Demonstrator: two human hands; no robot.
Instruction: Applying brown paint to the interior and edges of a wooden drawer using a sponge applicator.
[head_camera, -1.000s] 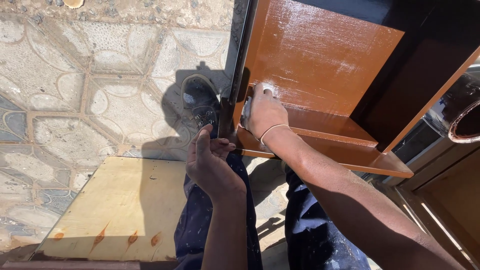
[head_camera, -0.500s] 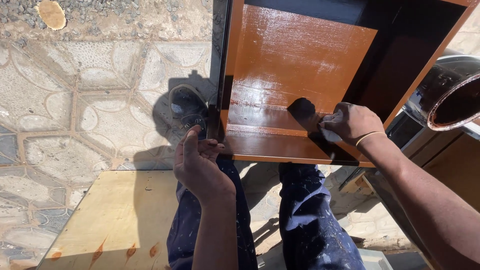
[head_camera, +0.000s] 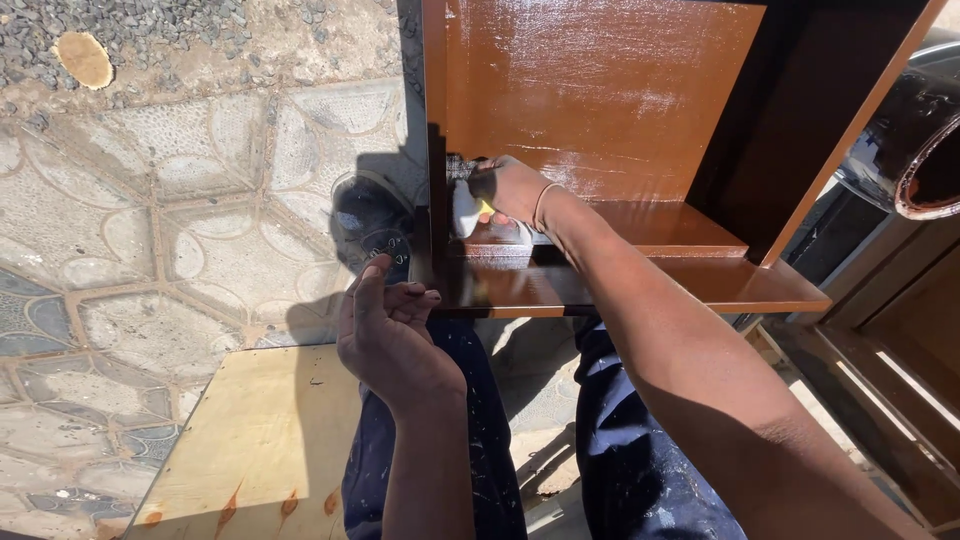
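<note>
A glossy brown wooden cabinet piece (head_camera: 610, 90) with a low shelf (head_camera: 690, 280) stands before me. My right hand (head_camera: 510, 190) is closed on a pale sponge or cloth pad (head_camera: 465, 210) and presses it into the left inner corner, where the upright side panel (head_camera: 436, 150) meets the shelf. My left hand (head_camera: 385, 330) hovers just outside that side panel, palm up with the fingers loosely curled; it holds nothing. My legs in dark blue, paint-flecked trousers (head_camera: 620, 450) are below.
A pale plywood sheet (head_camera: 250, 450) lies on the patterned stone paving (head_camera: 150, 250) at lower left. A shoe (head_camera: 370, 225) rests by the cabinet's left edge. A dark round container (head_camera: 915, 140) sits at upper right, above more brown wooden frames (head_camera: 890, 360).
My right hand has swept from the right part of the shelf back to the left inner corner with the pad. My left hand stays near the side panel.
</note>
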